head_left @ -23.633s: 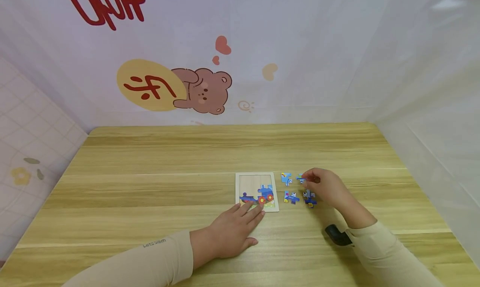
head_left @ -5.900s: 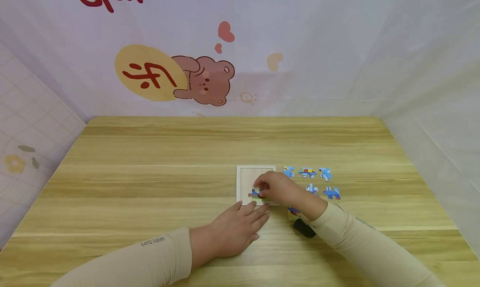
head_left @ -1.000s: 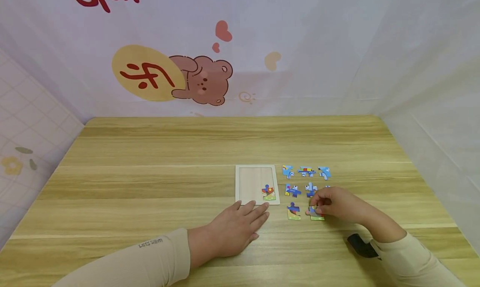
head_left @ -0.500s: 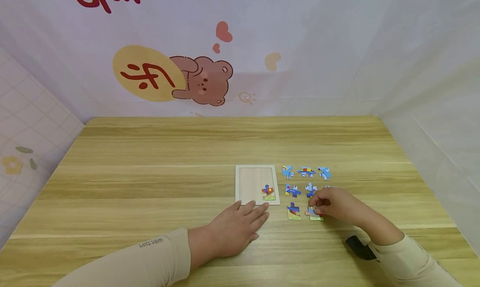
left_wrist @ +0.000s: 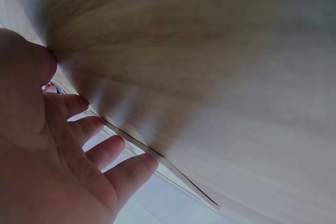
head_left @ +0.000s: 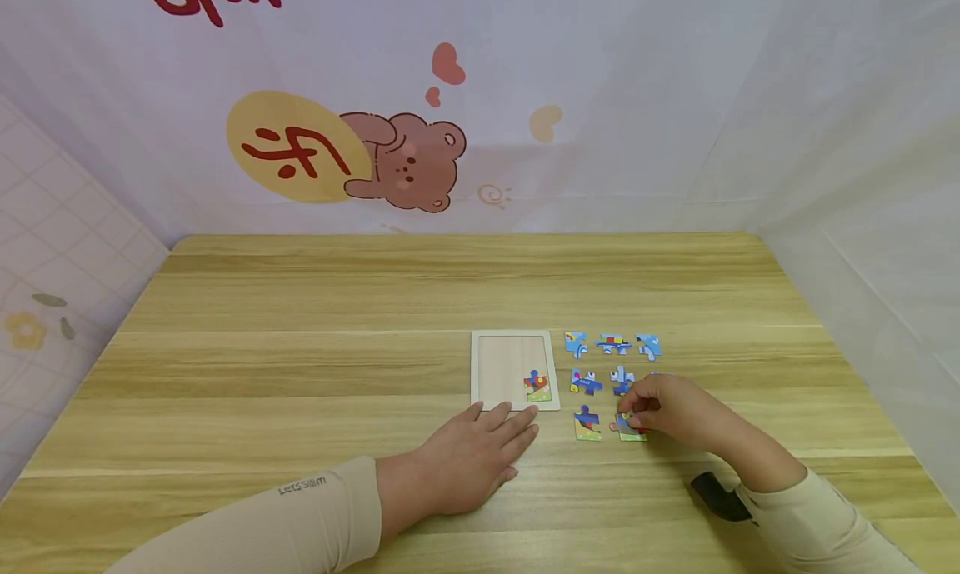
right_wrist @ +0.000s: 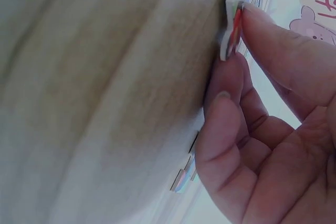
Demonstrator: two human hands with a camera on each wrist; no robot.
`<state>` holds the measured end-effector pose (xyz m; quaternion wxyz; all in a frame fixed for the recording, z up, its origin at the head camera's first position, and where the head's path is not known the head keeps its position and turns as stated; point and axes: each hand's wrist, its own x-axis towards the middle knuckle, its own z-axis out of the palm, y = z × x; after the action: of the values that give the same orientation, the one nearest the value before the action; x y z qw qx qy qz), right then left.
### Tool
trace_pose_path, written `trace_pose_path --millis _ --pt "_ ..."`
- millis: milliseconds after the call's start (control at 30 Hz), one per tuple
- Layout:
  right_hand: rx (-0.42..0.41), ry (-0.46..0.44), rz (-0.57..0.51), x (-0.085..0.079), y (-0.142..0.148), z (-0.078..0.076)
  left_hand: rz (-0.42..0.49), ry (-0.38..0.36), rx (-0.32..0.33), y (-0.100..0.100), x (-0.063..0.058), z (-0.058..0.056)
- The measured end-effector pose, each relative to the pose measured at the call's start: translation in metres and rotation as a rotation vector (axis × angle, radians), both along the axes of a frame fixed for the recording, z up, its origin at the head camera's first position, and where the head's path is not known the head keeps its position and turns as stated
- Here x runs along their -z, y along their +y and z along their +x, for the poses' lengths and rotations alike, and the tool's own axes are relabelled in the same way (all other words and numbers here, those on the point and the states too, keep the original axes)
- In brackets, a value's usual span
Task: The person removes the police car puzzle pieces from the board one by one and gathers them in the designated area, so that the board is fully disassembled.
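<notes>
My left hand (head_left: 465, 461) lies flat with its fingers spread, the fingertips at the front edge of the shallow wooden puzzle tray (head_left: 475, 370). In the tray's front right corner sits a red and blue jigsaw piece (head_left: 537, 384) with a green base. To the tray's right, my right hand (head_left: 678, 407) pinches a jigsaw piece (head_left: 628, 431) in the front row between thumb and finger. The right wrist view has that piece tilted, its edge (right_wrist: 229, 40) close to the tabletop. Left of it lies a yellow-green jigsaw piece (head_left: 588, 426).
Behind the right hand, several blue jigsaw pieces lie in rows, including a corner piece (head_left: 576, 343), a middle one with red and yellow (head_left: 613, 343) and one nearer the tray (head_left: 585, 381). The right hand partly covers another. A printed cloth (head_left: 637, 99) stands behind the wooden table (head_left: 300, 307).
Pieces of the train picture have gone from the tray to the table at right; one remains inside. The right hand moved from tray to front row, nearly still this last second.
</notes>
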<state>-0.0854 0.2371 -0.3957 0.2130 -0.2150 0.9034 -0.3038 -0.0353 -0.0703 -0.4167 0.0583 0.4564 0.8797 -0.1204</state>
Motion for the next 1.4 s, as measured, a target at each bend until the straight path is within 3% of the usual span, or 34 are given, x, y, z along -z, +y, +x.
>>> trace_pose_path --millis 200,567,933,1400 --pt "0.024 -0.008 0.007 -0.002 -0.001 -0.001 0.002 0.012 0.007 0.000 0.000 0.000" --pt "0.108 0.144 0.023 -0.013 -0.020 -0.011 -0.002 0.020 0.012 -0.001 0.000 0.000" --pt "0.075 0.161 -0.037 -0.022 -0.062 -0.027 0.012 0.065 0.016 -0.001 0.000 0.002" --pt "0.040 0.034 0.012 -0.011 -0.099 -0.037 0.024 0.085 0.028 -0.001 0.003 0.002"
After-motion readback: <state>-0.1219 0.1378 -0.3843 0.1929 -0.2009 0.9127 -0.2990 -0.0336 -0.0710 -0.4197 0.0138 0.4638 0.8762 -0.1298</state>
